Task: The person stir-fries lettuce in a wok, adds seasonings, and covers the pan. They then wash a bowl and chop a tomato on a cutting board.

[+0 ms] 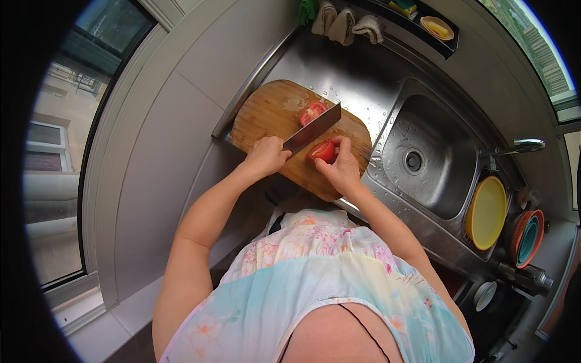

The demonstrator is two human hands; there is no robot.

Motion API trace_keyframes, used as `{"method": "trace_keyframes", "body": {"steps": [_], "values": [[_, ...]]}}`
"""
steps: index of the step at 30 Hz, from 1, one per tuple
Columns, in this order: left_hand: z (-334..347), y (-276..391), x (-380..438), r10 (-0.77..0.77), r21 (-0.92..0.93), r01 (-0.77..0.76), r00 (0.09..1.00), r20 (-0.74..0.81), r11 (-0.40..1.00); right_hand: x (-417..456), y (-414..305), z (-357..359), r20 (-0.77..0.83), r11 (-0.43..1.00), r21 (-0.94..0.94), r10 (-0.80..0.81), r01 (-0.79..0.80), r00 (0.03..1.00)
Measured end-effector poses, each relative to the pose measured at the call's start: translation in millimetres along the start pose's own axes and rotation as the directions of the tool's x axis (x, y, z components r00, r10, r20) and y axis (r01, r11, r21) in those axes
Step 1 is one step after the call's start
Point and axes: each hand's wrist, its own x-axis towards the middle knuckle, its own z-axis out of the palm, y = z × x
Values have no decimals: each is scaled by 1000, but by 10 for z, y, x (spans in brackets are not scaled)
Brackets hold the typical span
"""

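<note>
My left hand (pixel 264 156) grips a cleaver (pixel 314 130) by its handle, which is mostly hidden in the fist. The broad blade slants up and to the right across a wooden cutting board (pixel 263 111). Beyond the blade lies a cut tomato piece (pixel 312 112) with its red flesh facing up, partly covered by the steel. On the near side of the blade, my right hand (pixel 341 168) holds another tomato piece (pixel 321 151) between thumb and fingers, low over the board or resting on it.
The board lies on a wet steel drainboard, left of a sink basin (pixel 431 149) with a faucet (pixel 513 147). Several cloths (pixel 342 25) hang at the back beside a black shelf (pixel 447 45). A yellow basin (pixel 486 213) and nested colanders (pixel 526 239) stand at the right.
</note>
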Motion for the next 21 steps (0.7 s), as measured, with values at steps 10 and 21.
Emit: {"method": "trace_keyframes", "body": {"steps": [10, 21], "values": [[79, -65, -98, -21, -145, 3, 992, -123, 989, -110, 162, -94, -180, 958, -211, -233, 194, 956], [56, 240, -476, 97, -81, -116, 972, -212, 990, 19, 372, -65, -306, 996, 79, 55, -32, 950]]}}
